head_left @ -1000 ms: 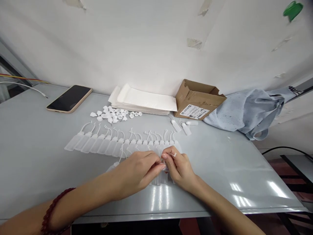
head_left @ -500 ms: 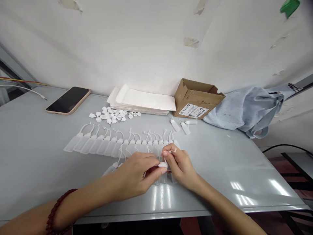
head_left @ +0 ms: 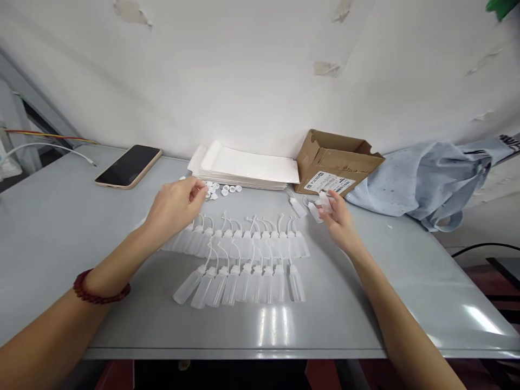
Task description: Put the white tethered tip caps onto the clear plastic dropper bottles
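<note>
My left hand (head_left: pixel 176 203) is over the pile of small white caps (head_left: pixel 213 189), its fingers drawn together in a pinch; what is between them is hidden. At the front of the cardboard box, my right hand (head_left: pixel 339 216) has its thumb and fingers around a small translucent squeeze bottle (head_left: pixel 324 201). Another loose bottle (head_left: pixel 314 212) lies just beside these fingers, and one more (head_left: pixel 298 207) is further left. Two rows of such bottles with thin white tails lie flat: a back row (head_left: pixel 247 244) and a front row (head_left: pixel 244 284).
A stack of white envelopes (head_left: pixel 252 165) lies against the wall beside the open cardboard box (head_left: pixel 341 162). A phone (head_left: pixel 129 167) is at the back left, near a white cable (head_left: pixel 60 147). Light blue cloth (head_left: pixel 410 181) is heaped at the right. The grey table's front edge (head_left: pixel 244 353) runs below.
My hands have parted from a bottle cap they held together. The left moved up and left to the caps; the right moved up and right to a loose bottle. The front row now shows fully.
</note>
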### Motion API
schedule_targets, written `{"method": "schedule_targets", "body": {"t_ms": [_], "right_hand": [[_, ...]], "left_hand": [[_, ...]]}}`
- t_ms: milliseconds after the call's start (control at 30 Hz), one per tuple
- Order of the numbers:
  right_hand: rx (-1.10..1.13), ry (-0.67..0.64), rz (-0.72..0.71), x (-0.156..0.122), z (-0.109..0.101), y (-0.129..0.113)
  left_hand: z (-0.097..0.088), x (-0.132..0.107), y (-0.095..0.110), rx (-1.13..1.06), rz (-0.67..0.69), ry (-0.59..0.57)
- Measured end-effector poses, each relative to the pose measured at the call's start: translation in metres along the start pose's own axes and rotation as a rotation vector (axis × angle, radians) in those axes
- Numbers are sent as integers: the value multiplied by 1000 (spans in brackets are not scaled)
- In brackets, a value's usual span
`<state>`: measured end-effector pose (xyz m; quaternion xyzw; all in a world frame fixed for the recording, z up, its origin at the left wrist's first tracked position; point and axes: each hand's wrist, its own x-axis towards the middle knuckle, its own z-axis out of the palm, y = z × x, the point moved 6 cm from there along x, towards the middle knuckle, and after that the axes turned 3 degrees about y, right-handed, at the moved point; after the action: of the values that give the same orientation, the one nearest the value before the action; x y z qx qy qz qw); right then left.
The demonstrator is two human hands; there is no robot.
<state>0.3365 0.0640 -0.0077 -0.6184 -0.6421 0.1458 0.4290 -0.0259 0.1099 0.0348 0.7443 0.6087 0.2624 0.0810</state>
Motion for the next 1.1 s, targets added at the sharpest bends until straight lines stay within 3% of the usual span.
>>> {"method": "schedule_targets", "body": {"t_ms": [100,233,333,533,767,1100], "right_hand": [[-89,29,-50,-2,2,-7],[-274,85,-206,-6,-3,-36],[-287,-30,-262,-12,-1,-55],[-242,-254,-128,-21,3,-66],[-232,-406,-9,-24,7,-65],[-208,-717,187,-41,15,-57]], "left_hand": [[-1,6,-11,83,37,21],[5,11,-19,146,105,24],[14,11,-20,144,145,-38],[28,13,-11,155,179,-58],[40,21,0,192,221,-83],[20,9,14,77,194,-43]]}}
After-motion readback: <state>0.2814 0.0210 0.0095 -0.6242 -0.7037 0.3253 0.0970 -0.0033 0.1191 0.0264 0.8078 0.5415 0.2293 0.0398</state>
